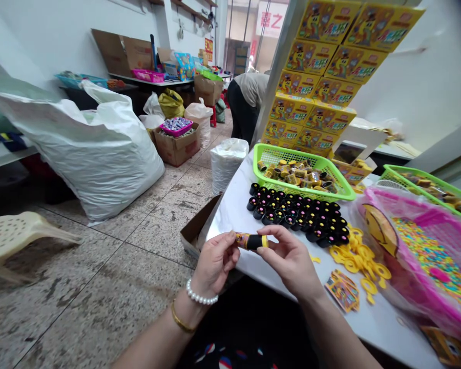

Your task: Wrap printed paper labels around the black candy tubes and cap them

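Both my hands hold one small black tube [251, 241] with a printed label and a yellow cap, just off the near edge of the white table [234, 210]. My left hand [214, 264] pinches its labelled end. My right hand [290, 259] pinches the capped end. Behind the tube stand several open black tubes [297, 215] filled with candy. Loose yellow caps [359, 256] and a stack of printed labels [342, 291] lie to the right of my right hand.
A green basket [276, 152] with finished tubes sits behind the black tubes. A pink basket [441, 266] of coloured candy and another green basket [434, 182] stand right. Yellow boxes [322, 72] are stacked behind. A person [248, 100] bends over farther back. White sacks [100, 148] and a stool [15, 236] are on the floor.
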`<state>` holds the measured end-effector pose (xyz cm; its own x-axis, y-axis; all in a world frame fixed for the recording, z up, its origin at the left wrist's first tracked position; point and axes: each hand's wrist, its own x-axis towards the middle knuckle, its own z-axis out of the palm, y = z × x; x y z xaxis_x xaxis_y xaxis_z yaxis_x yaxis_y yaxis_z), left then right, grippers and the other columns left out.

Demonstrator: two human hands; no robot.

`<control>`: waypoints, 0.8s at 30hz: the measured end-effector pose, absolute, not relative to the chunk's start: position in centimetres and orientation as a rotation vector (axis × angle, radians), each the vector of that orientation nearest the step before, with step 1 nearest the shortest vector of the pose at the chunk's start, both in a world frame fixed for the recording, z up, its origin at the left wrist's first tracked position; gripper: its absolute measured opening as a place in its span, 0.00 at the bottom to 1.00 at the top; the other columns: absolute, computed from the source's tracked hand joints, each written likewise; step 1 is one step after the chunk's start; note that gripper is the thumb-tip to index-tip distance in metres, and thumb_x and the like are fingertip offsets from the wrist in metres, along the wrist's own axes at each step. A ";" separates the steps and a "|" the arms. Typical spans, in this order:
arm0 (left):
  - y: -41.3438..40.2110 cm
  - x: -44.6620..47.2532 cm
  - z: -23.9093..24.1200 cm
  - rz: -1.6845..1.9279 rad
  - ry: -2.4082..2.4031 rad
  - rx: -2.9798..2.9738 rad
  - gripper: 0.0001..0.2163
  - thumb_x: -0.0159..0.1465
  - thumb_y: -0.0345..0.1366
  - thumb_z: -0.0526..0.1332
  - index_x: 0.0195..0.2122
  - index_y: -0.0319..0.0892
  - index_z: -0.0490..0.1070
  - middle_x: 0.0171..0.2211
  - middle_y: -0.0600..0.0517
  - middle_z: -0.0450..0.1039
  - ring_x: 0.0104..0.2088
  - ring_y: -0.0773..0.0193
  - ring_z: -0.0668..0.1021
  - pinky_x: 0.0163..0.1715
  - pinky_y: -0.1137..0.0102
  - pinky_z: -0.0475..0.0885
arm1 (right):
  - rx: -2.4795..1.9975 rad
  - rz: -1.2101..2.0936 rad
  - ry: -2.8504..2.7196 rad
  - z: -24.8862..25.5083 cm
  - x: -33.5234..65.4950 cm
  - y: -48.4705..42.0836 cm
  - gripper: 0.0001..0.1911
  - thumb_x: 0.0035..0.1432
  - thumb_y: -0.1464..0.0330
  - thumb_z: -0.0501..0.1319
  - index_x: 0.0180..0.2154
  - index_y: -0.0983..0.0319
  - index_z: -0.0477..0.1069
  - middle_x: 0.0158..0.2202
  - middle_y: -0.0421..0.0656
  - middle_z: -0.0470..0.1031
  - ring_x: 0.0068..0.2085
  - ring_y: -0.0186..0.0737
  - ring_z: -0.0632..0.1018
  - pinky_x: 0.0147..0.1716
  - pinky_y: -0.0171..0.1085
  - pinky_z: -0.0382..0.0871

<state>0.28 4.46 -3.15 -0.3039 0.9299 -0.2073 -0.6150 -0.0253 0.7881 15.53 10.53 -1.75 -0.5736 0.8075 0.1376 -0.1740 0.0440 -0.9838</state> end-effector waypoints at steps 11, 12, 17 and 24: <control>4.8 0.3 -2.9 1.747 1.142 0.643 0.21 0.54 0.37 0.72 0.49 0.42 0.74 0.41 0.49 0.73 0.30 0.73 0.72 0.30 0.78 0.69 | -0.566 1.151 -1.663 -1.6 17.9 10.8 0.15 0.57 0.73 0.65 0.46 0.53 0.74 0.49 0.43 0.67 0.48 0.37 0.73 0.46 0.35 0.70; 4.8 0.3 -2.6 1.707 1.086 0.708 0.24 0.53 0.36 0.72 0.51 0.44 0.72 0.48 0.47 0.72 0.35 0.70 0.74 0.35 0.76 0.71 | -0.543 1.113 -1.707 -1.4 18.3 10.7 0.16 0.57 0.74 0.64 0.47 0.53 0.74 0.49 0.43 0.68 0.48 0.37 0.73 0.45 0.35 0.71; 5.3 0.6 -1.4 1.325 0.767 0.888 0.24 0.50 0.36 0.74 0.49 0.40 0.74 0.41 0.47 0.75 0.36 0.66 0.76 0.39 0.71 0.71 | -0.469 0.849 -1.980 -0.4 20.3 10.7 0.22 0.57 0.77 0.63 0.52 0.53 0.71 0.50 0.45 0.71 0.50 0.42 0.74 0.51 0.42 0.70; 6.1 0.7 -1.5 1.170 1.056 1.199 0.14 0.52 0.36 0.73 0.38 0.38 0.77 0.33 0.51 0.75 0.33 0.67 0.73 0.37 0.72 0.68 | -0.279 0.304 -2.244 -0.6 21.5 10.9 0.27 0.56 0.82 0.62 0.56 0.60 0.67 0.50 0.48 0.74 0.51 0.42 0.74 0.52 0.42 0.70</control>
